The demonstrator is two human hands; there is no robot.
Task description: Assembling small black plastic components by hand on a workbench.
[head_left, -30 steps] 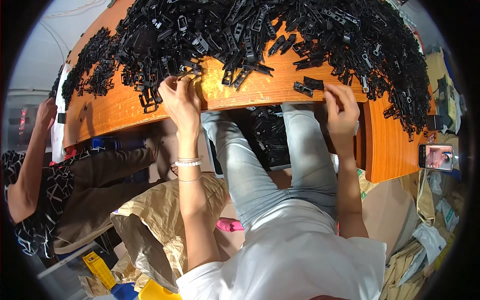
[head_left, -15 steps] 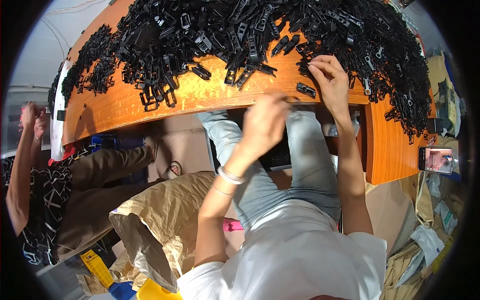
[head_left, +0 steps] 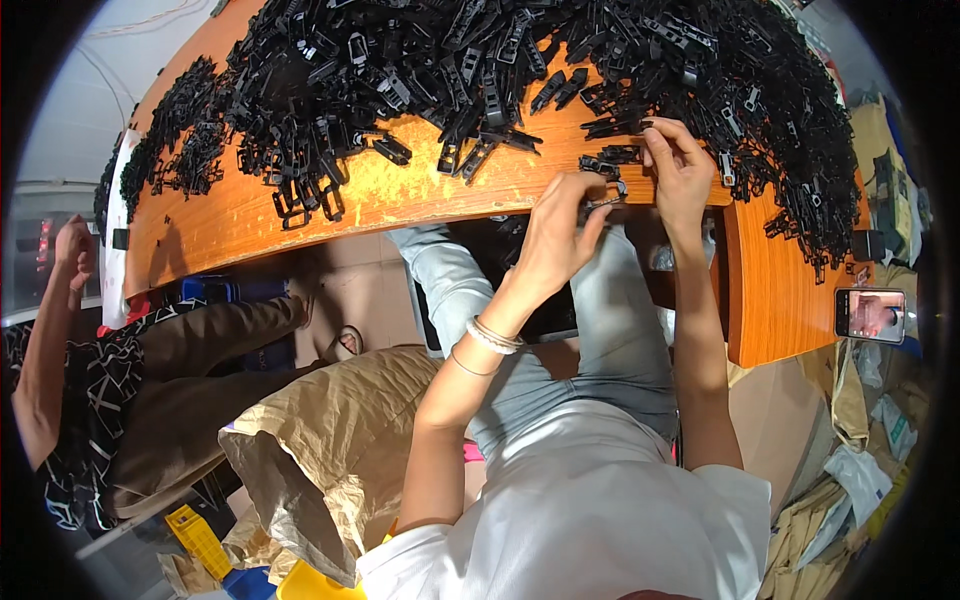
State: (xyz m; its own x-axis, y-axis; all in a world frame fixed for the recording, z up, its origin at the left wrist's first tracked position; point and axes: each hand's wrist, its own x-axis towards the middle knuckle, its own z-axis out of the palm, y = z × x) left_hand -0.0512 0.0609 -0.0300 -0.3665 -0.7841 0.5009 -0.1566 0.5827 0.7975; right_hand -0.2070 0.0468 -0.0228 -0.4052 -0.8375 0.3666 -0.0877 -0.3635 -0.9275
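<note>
My left hand (head_left: 556, 228) is at the front edge of the wooden table, thumb and fingers closed on a small black plastic part (head_left: 606, 202) with an open frame shape. Just beyond its fingertips lie a few more black parts (head_left: 620, 154). To the right, my right hand (head_left: 684, 172) pinches at the near border of the large heap of black plastic parts (head_left: 400, 60). A dark piece shows at its fingertips, partly covered by them.
The heap spreads along the curved wooden table (head_left: 400, 195). A phone (head_left: 870, 314) stands at the right edge. Brown paper (head_left: 330, 420) lies to my left, near a yellow basket (head_left: 197, 540). Another person (head_left: 80, 400) sits at far left. Bags (head_left: 855, 480) lie at right.
My left hand has moved right and up to the table edge and now holds a black part there. My right hand has shifted slightly right. The other person's hands have moved.
</note>
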